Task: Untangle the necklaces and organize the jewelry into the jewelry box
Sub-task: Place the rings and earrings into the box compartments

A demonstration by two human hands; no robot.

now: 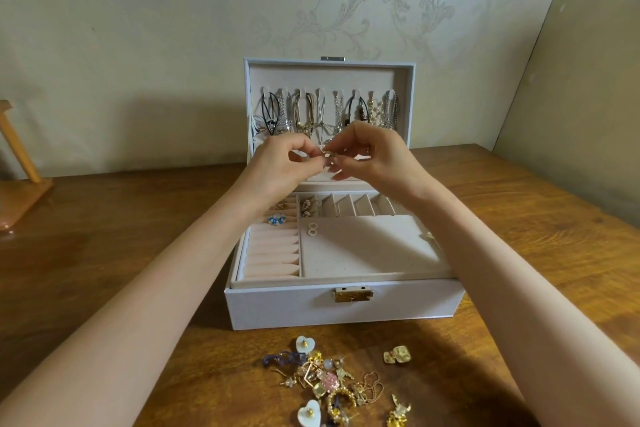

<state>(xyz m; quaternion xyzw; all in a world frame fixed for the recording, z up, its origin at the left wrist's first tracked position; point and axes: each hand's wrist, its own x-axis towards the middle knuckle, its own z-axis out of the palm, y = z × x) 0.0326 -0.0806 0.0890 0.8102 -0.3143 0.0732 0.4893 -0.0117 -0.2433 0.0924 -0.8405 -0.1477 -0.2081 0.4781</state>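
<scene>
- Left hand (277, 163) and right hand (377, 156) meet over the open jewelry box (346, 308), and the curled fingertips of both pinch one tiny glinting piece (327, 159) between them. It is too small for me to tell what it is.
- Behind my hands the lid (329, 76) stands upright, lined in pale matte fabric. A row of necklaces (329, 111) hangs from its small hooks: black cords, silvery chains, gold strands and a beaded one.
- The box is rectangular, with a white grained outside and a brass-coloured latch (352, 295) at the middle of the front wall.
- Its top tray holds soft, rounded ring rolls (273, 253) on my left, with a blue flower-shaped piece (276, 219) just behind them.
- Beside the rolls lies a flat velvety panel (356, 246) dotted with tiny holes, and two small white rings (312, 229) sit near its back left corner.
- Loose jewelry (332, 381) is heaped on the glossy, grained wooden table (104, 218) in front of the box: gold chain, pink and clear beads, and a dark blue piece.
- A white heart-shaped earring (305, 344) lies at the heap's far edge, and a pair of hammered gold squares (396, 354) lies apart on my right.
</scene>
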